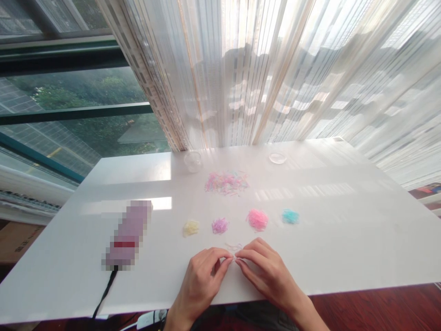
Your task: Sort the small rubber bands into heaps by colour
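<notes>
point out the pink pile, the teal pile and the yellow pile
pink pile [257, 220]: head view, middle of the heap
teal pile [290, 216]: head view, middle of the heap
yellow pile [191, 228]: head view, middle of the heap

L hand [207, 276] & R hand [267, 269] pinch w/ fingertips nearly together at table's [344, 248] near edge, a few pale strands [233, 247] just beyond. Past them, 4 small piles L to R: yellow [191, 228], purple [220, 225], pink [257, 220], blue [291, 216]; mixed-colour pile [226, 183] behind, btwn clear container [193, 162] & clear round lid [277, 158].
</notes>
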Available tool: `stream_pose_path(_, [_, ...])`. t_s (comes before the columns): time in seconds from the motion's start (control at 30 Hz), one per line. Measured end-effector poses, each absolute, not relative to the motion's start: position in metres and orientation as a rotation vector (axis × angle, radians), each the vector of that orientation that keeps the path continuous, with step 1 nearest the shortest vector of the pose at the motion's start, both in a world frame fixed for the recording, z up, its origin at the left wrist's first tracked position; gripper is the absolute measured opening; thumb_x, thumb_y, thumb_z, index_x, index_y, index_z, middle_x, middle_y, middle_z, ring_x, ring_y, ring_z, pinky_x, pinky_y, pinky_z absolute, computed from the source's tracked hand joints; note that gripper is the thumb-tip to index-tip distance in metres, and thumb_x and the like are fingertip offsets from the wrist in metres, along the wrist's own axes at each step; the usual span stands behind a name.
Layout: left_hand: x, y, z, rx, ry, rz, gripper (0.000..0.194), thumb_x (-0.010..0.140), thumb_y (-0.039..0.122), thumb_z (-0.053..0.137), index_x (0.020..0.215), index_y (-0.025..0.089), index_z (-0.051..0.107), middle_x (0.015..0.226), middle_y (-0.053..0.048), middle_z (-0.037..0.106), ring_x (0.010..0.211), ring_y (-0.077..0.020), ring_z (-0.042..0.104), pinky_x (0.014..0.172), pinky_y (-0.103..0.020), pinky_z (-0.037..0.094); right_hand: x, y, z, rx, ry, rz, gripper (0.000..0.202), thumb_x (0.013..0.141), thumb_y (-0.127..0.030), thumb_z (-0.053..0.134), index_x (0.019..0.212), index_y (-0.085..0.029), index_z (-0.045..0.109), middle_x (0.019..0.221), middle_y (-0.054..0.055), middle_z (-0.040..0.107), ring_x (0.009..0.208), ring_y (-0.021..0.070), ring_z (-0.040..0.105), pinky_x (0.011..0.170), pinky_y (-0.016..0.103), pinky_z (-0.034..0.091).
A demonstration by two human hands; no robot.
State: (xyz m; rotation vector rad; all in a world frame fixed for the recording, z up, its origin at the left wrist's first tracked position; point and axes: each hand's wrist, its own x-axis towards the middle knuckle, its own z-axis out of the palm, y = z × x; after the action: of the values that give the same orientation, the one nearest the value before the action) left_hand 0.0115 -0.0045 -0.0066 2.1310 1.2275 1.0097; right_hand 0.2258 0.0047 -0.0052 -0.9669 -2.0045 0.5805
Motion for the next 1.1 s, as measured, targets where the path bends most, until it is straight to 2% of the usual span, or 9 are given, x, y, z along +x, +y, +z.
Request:
stream_pose_path(0.33, [0.0135, -0.0048, -0.0051, 2.084, 1.202, 1.053, 0.008, 0.102, 0.017, 0.063, 0.105, 0.021, 0.069, 0.088, -0.003, 0.075, 0.061, -0.0124, 0.058, 0.062, -0.023, 0.053, 0.2257, 0.0054, -0.0023, -0.971, -1.973, 0.54, 0.017, 0.103, -0.012, 0.06, 0.11, -0.022, 0.072, 0.086, 0.006, 0.071, 0.078, 0.0196, 0.066, 0.067, 0.03, 0.058])
stream_pose_path(1.1, [0.0119, -0.005, -0.0053, 2.064, 1.213, 1.074, 0.008, 0.104, 0.02, 0.064, 0.104, 0.02, 0.072, 0.089, -0.004, 0.078, 0.063, -0.0129, 0.063, 0.063, -0.024, 0.055, 0.226, 0.0032, -0.0035, -0.991, -1.943, 0.593, 0.015, 0.103, -0.014, 0.062, 0.11, -0.023, 0.073, 0.088, 0.006, 0.073, 0.078, 0.0195, 0.068, 0.068, 0.031, 0.059])
